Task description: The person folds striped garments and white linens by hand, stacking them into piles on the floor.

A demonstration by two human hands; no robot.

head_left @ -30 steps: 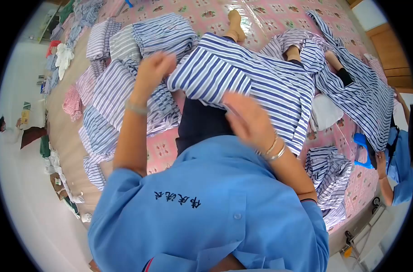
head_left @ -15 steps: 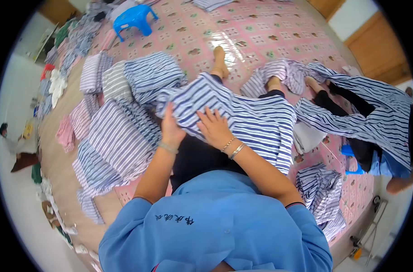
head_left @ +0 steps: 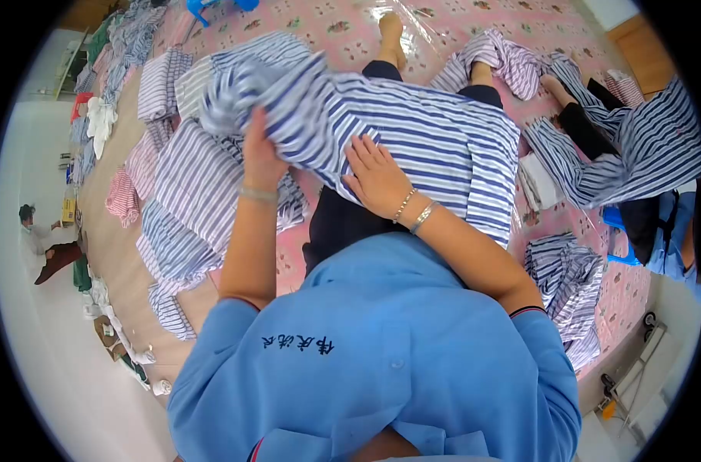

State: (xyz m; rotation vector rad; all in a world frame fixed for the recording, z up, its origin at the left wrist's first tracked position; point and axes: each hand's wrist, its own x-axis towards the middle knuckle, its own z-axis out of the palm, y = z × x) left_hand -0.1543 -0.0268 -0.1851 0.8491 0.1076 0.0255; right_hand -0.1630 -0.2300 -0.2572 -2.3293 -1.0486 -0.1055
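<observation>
A navy-and-white striped shirt (head_left: 435, 127) lies spread across my lap and over my legs. My left hand (head_left: 263, 154) is closed on its left part, which is lifted, bunched and blurred by motion. My left fingertips are partly hidden by the cloth. My right hand (head_left: 377, 177) rests flat on the shirt near its near edge, fingers stretched out, with a chain bracelet and a silver bangle at the wrist. The shirt's right end hangs down past my right forearm.
Stacks of folded striped clothes (head_left: 200, 185) stand close on my left. A crumpled striped pile (head_left: 564, 285) lies at my right. Beyond it a co-worker holds another striped garment (head_left: 651, 146). A blue stool (head_left: 246, 4) stands at the far edge of the patterned pink floor (head_left: 331, 31).
My left hand has moved left and up, pulling the shirt's left part outward. My right hand has shifted slightly and still lies on the cloth. The co-worker's garment has moved too.
</observation>
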